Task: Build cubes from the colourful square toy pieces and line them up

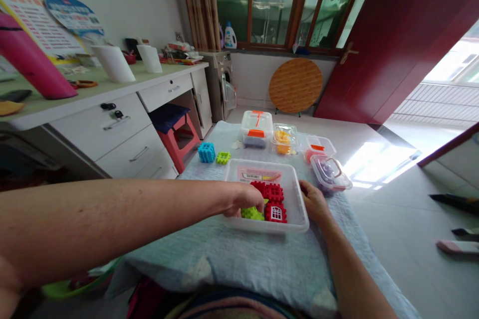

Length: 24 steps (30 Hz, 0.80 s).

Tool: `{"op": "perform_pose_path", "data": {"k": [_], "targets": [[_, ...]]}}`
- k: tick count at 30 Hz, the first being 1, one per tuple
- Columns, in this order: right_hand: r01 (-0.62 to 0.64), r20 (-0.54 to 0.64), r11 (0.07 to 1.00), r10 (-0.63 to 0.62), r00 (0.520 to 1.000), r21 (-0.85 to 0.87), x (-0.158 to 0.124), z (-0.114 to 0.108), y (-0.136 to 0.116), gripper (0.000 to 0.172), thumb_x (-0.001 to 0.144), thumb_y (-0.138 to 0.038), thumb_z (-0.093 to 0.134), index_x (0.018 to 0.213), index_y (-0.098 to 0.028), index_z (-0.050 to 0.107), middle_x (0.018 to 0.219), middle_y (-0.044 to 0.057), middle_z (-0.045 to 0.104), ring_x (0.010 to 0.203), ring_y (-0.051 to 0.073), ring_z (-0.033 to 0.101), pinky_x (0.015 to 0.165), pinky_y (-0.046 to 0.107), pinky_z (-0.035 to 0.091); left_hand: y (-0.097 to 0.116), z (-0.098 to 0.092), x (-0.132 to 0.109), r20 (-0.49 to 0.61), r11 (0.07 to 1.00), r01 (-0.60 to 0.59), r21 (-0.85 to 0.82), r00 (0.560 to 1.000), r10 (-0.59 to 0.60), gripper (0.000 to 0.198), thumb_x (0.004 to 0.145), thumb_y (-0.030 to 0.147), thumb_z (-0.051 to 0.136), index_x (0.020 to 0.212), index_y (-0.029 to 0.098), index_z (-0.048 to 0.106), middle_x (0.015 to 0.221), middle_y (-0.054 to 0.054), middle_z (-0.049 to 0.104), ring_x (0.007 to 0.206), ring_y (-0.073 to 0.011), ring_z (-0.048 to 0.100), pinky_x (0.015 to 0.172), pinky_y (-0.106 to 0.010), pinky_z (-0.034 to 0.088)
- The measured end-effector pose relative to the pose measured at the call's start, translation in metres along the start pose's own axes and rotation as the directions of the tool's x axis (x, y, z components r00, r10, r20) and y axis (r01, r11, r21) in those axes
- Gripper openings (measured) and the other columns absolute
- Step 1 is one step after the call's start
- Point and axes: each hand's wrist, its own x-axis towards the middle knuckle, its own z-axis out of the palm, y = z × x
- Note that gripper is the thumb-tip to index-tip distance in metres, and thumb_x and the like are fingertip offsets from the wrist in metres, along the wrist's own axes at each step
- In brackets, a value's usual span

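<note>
Near the middle of a table covered with a pale blue cloth (209,254), a clear plastic tub (294,182) is sitting open in front of the person, probably placed there so that both hands can get at it easily. Red blocks (275,193) and lime-green blocks (251,214) are lying together inside it, the green ones toward the left and the red ones along the middle, one of them showing a white window grille. Beyond the tub's far left corner, a blue block cube (206,152) and a small green block frame (223,158) are standing just beside each other on the cloth. Farther back, a lidded box with orange clasps (257,122) and a tub of yellow pieces (283,142) are standing side by side, while a tub of purple pieces (328,174) is sitting near the table's right edge, perhaps to leave the near part free for handling. The left forearm is lying almost level across the tub's left rim, and the left hand (247,199) is angling down inside, its fingers curling over the green blocks; I cannot tell whether they are pinching one. The right hand (313,202) is resting against the tub's right side, fingers bending at the rim, apparently steadying it, though whether they are closing on the wall I cannot tell.
</note>
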Motion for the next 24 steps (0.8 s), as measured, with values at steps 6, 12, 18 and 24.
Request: {"op": "perform_pose_path", "data": {"k": [6, 12, 18, 24], "targets": [[-0.009, 0.033, 1.000, 0.009, 0.999, 0.021, 0.000, 0.000, 0.000, 0.031, 0.075, -0.033, 0.055, 0.096, -0.017, 0.071, 0.083, 0.007, 0.072, 0.079, 0.022, 0.064, 0.068, 0.030, 0.053, 0.011, -0.002, 0.003, 0.253, 0.804, 0.281, -0.525, 0.953, -0.168, 0.036, 0.082, 0.012, 0.036, 0.115, 0.018, 0.050, 0.092, -0.007, 0.071, 0.071, -0.0166, 0.067, 0.067, -0.033, 0.054], [-0.020, 0.045, 1.000, 0.020, 0.999, 0.017, 0.000, 0.000, -0.001, 0.032, 0.075, -0.032, 0.053, 0.096, -0.017, 0.070, 0.080, 0.005, 0.072, 0.076, 0.021, 0.063, 0.066, 0.030, 0.053, 0.000, -0.002, 0.004, 0.245, 0.689, 0.344, -0.638, 0.939, -0.241, 0.039, 0.076, 0.011, 0.040, 0.113, 0.018, 0.050, 0.096, -0.007, 0.071, 0.070, -0.0157, 0.068, 0.066, -0.031, 0.056], [-0.025, 0.034, 0.999, 0.024, 0.999, 0.025, 0.000, 0.000, -0.002, 0.033, 0.075, -0.034, 0.054, 0.097, -0.017, 0.071, 0.082, 0.007, 0.073, 0.079, 0.023, 0.065, 0.067, 0.031, 0.053, -0.004, -0.002, 0.008, 0.285, 0.720, 0.304, -0.625, 0.946, -0.152, 0.038, 0.074, 0.010, 0.038, 0.109, 0.017, 0.052, 0.109, -0.010, 0.070, 0.079, -0.0162, 0.069, 0.067, -0.031, 0.056], [-0.012, 0.024, 0.999, 0.011, 1.000, 0.045, 0.000, -0.002, -0.005, 0.030, 0.074, -0.037, 0.056, 0.093, -0.022, 0.074, 0.077, 0.006, 0.073, 0.077, 0.027, 0.067, 0.064, 0.032, 0.055, 0.006, -0.018, -0.008, 0.055, 0.895, 0.151, -0.420, 0.989, -0.141, 0.045, 0.078, 0.016, 0.042, 0.123, 0.020, 0.046, 0.123, -0.011, 0.064, 0.106, -0.0191, 0.064, 0.071, -0.027, 0.054]]}}
